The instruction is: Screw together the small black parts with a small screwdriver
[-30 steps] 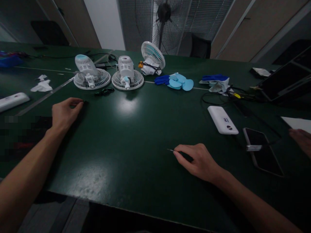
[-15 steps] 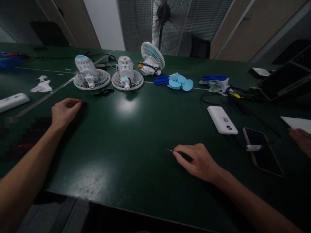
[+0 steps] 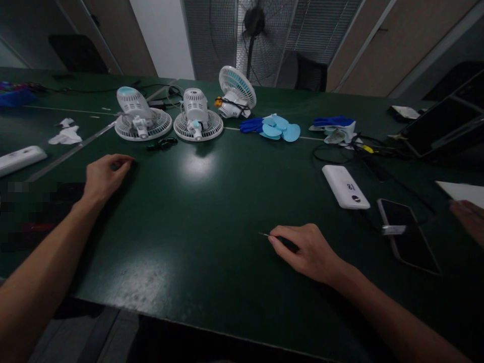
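Observation:
My right hand (image 3: 308,252) rests on the green table, thumb and forefinger pinching a thin metal rod (image 3: 263,234) whose tip points left. Its exact kind is too small to tell. Farther back on the left, my left hand (image 3: 104,176) has thumb and fingertips pressed together just above the tabletop. Whatever is between them, if anything, cannot be made out. Closest to that hand lies a small dark coiled cord (image 3: 162,144). Behind it, two white fans lie face down, the left fan (image 3: 141,123) and the middle fan (image 3: 197,118).
A third fan (image 3: 237,91) leans back behind them. Light-blue fan blades (image 3: 282,128) lie on blue gloves (image 3: 250,125). To the right are more gloves (image 3: 335,128), a white power bank (image 3: 346,186) and a phone (image 3: 410,234). Another person's hand (image 3: 469,217) is at the right edge.
My left hand has shifted slightly right, fingertips still together; a dark speck at its fingertips no longer shows. My right hand stays in place with the thin metal rod.

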`<state>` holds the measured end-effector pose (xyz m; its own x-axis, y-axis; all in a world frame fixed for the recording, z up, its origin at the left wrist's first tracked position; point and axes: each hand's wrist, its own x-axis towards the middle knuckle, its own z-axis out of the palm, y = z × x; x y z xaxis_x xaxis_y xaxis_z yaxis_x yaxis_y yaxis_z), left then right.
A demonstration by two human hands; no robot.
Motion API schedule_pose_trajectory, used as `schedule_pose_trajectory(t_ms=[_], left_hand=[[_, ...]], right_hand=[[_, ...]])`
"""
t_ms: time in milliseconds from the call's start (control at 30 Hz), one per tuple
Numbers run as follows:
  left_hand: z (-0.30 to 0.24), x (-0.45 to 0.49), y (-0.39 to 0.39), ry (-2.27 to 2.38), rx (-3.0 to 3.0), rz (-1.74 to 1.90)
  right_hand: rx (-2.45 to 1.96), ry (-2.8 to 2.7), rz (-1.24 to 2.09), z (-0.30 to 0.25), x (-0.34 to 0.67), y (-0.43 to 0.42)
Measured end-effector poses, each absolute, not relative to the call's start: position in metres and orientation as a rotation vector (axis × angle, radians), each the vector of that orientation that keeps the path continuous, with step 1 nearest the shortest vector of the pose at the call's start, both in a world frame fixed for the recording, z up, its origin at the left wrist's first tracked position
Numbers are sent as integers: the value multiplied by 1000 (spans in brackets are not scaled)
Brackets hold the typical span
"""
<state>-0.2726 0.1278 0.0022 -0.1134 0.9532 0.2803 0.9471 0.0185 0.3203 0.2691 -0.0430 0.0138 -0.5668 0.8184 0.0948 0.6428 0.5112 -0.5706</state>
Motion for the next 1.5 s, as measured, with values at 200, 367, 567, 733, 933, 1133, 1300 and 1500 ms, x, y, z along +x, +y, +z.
schedule_pose_trajectory(t_ms=[200, 367, 567, 733, 933, 1133, 1300, 1500], left_hand=[[10, -190, 103, 1659, 2271, 669], [12, -49, 35, 866, 2374, 558], [12, 3, 1, 656, 2315, 502], [14, -5, 6, 644, 2308, 487], [15, -2, 7, 626, 2357, 476], [14, 2, -11, 599, 2616, 652], [11, 67, -80, -353, 3079, 833], [9, 134, -116, -156, 3335, 669]], right_hand=[[-1217, -2398, 691, 12, 269, -43], [-1224, -2444, 660, 13, 270, -42], [-1218, -2625, 586, 21, 274, -43], [-1245, -2641, 565, 24, 276, -43], [-1276, -2592, 546, 19, 279, -40], [-1264, -2548, 548, 15, 277, -39], [-1258, -2442, 559, 14, 277, -37], [-1320, -2342, 548, 13, 287, -32]])
